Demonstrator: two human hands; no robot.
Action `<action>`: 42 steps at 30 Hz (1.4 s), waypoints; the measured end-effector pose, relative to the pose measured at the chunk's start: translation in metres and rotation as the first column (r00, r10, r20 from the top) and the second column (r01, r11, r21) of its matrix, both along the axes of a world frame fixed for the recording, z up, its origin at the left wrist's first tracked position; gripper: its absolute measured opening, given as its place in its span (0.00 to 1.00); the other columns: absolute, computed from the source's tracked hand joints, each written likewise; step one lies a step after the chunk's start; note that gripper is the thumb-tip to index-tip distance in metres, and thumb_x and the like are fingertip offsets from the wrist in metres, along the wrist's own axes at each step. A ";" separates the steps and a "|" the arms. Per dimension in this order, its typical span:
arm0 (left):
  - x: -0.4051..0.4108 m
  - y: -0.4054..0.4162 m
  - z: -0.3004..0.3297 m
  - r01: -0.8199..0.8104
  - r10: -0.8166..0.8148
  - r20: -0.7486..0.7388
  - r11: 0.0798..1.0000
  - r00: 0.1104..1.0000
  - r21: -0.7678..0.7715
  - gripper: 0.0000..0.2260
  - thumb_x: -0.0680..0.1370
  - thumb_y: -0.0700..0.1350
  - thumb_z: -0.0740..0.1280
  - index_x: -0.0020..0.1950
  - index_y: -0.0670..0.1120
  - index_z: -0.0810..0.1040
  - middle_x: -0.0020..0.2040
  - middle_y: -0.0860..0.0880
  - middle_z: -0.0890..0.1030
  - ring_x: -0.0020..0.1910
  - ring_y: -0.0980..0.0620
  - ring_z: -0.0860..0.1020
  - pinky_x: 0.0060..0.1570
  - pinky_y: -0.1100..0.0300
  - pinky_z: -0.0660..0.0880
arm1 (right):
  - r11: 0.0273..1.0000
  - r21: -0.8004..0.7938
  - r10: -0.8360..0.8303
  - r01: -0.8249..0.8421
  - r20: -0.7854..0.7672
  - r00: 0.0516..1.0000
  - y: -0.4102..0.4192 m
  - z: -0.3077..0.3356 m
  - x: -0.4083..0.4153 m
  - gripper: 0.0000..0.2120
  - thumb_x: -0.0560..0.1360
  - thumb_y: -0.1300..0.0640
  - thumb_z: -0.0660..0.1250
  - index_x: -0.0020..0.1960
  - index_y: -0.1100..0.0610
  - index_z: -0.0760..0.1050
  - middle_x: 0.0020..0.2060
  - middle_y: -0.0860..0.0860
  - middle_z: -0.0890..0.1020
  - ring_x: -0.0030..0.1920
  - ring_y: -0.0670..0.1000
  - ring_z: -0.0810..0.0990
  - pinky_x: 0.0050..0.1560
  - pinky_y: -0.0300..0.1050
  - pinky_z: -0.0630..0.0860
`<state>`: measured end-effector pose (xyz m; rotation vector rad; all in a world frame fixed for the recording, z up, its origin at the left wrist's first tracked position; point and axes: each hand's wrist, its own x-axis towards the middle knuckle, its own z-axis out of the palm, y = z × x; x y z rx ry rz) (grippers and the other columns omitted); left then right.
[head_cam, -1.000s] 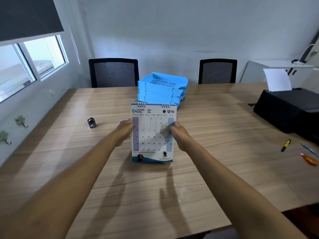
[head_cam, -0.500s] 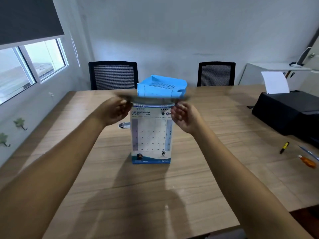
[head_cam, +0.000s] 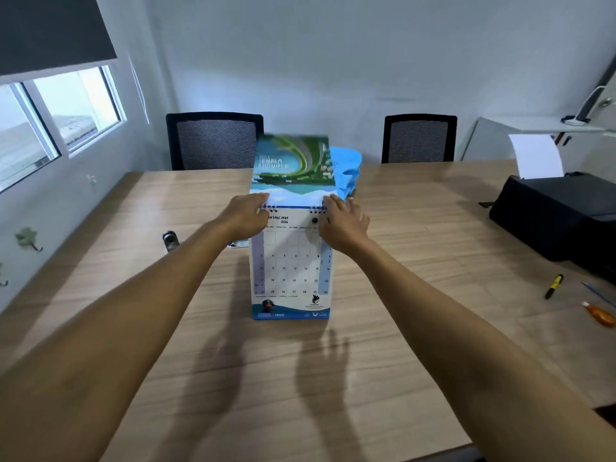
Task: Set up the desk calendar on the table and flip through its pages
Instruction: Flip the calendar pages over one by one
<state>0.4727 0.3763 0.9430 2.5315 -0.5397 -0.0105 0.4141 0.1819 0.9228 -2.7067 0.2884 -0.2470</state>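
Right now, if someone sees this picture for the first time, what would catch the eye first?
The white spiral-bound desk calendar stands mid-table, its green-and-blue picture page flipped up. The left hand and right hand flank its top. A black printer sits at the right.

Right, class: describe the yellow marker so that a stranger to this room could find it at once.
Start at the black printer on the right side of the wooden table. Just in front of it lies the yellow marker. Its yellow-and-black barrel sets it apart from the blue pen and the orange tool beside it.
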 end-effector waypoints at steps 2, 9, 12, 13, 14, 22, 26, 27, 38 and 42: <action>0.001 0.000 -0.002 0.014 -0.013 -0.022 0.999 1.000 0.031 0.23 0.81 0.43 0.55 0.76 0.43 0.60 0.77 0.44 0.62 0.76 0.45 0.59 0.74 0.55 0.56 | 1.000 0.019 -0.002 0.002 -0.010 1.000 0.000 -0.002 0.002 0.27 0.79 0.56 0.50 0.78 0.53 0.54 0.79 0.49 0.55 0.78 0.61 0.48 0.75 0.66 0.47; -0.016 0.001 -0.009 -0.196 0.146 -0.186 0.938 0.972 -0.287 0.26 0.79 0.40 0.55 0.77 0.41 0.55 0.76 0.44 0.62 0.68 0.45 0.68 0.59 0.57 0.66 | 0.870 0.488 -0.165 0.067 0.160 0.973 0.007 -0.015 -0.004 0.29 0.78 0.59 0.54 0.78 0.59 0.51 0.77 0.55 0.58 0.76 0.56 0.57 0.75 0.58 0.59; -0.024 0.006 -0.028 -0.289 0.170 -0.358 0.904 0.918 -0.314 0.21 0.78 0.42 0.57 0.71 0.40 0.64 0.65 0.49 0.71 0.56 0.49 0.69 0.52 0.56 0.65 | 0.572 0.805 -0.209 0.155 -0.039 0.977 0.017 -0.033 -0.014 0.25 0.76 0.64 0.54 0.72 0.58 0.58 0.71 0.58 0.66 0.69 0.59 0.67 0.67 0.57 0.69; -0.028 0.006 -0.034 -0.293 0.147 -0.412 0.902 0.899 -0.318 0.17 0.78 0.42 0.57 0.66 0.41 0.69 0.64 0.47 0.73 0.56 0.48 0.70 0.53 0.55 0.67 | 0.506 0.842 -0.173 0.189 -0.115 0.978 0.021 -0.040 -0.019 0.26 0.76 0.64 0.53 0.74 0.57 0.57 0.71 0.58 0.66 0.69 0.60 0.68 0.68 0.59 0.69; -0.030 0.006 -0.039 -0.288 0.119 -0.447 0.898 0.887 -0.332 0.14 0.77 0.41 0.58 0.60 0.42 0.74 0.62 0.46 0.76 0.56 0.47 0.72 0.54 0.54 0.69 | 0.468 0.859 -0.128 0.207 -0.166 0.978 0.025 -0.044 -0.023 0.29 0.76 0.65 0.52 0.76 0.55 0.54 0.73 0.58 0.65 0.70 0.61 0.68 0.69 0.61 0.68; -0.043 0.000 -0.039 -0.307 0.059 -0.522 0.862 0.851 -0.403 0.15 0.76 0.37 0.59 0.61 0.42 0.75 0.56 0.45 0.77 0.44 0.54 0.72 0.45 0.59 0.68 | 0.484 0.853 -0.099 0.195 -0.167 0.981 0.028 -0.046 -0.033 0.35 0.78 0.63 0.52 0.79 0.53 0.38 0.79 0.51 0.53 0.76 0.57 0.58 0.75 0.59 0.60; -0.045 0.001 -0.036 -0.302 0.098 -0.505 0.890 0.857 -0.341 0.10 0.76 0.39 0.60 0.55 0.42 0.76 0.52 0.45 0.77 0.46 0.51 0.72 0.46 0.58 0.68 | 0.568 0.801 -0.176 0.189 -0.106 0.979 0.030 -0.042 -0.041 0.23 0.76 0.61 0.53 0.71 0.58 0.63 0.68 0.56 0.72 0.64 0.57 0.72 0.62 0.53 0.73; -0.045 0.002 -0.033 -0.293 0.114 -0.481 0.902 0.870 -0.317 0.08 0.76 0.40 0.60 0.52 0.43 0.76 0.49 0.46 0.77 0.44 0.50 0.73 0.43 0.59 0.69 | 0.580 0.790 -0.208 0.199 -0.092 0.974 0.030 -0.040 -0.043 0.18 0.77 0.60 0.53 0.65 0.60 0.69 0.61 0.57 0.76 0.59 0.56 0.75 0.55 0.50 0.74; -0.038 0.032 0.026 -0.455 0.222 -0.506 0.796 0.834 -0.400 0.05 0.73 0.38 0.69 0.39 0.39 0.76 0.32 0.45 0.74 0.21 0.52 0.72 0.23 0.66 0.68 | 0.264 0.952 -0.318 0.157 -0.068 0.946 -0.009 0.011 -0.052 0.06 0.73 0.67 0.62 0.44 0.58 0.73 0.32 0.53 0.74 0.24 0.46 0.69 0.24 0.36 0.64; -0.034 0.032 0.046 -0.498 -0.193 -0.647 0.492 0.738 -0.714 0.11 0.80 0.46 0.57 0.42 0.42 0.74 0.39 0.43 0.77 0.32 0.55 0.79 0.32 0.65 0.76 | -0.187 0.980 -0.304 -0.072 0.012 0.953 -0.011 0.032 -0.040 0.07 0.79 0.61 0.57 0.56 0.58 0.70 0.39 0.54 0.80 0.33 0.49 0.80 0.35 0.42 0.77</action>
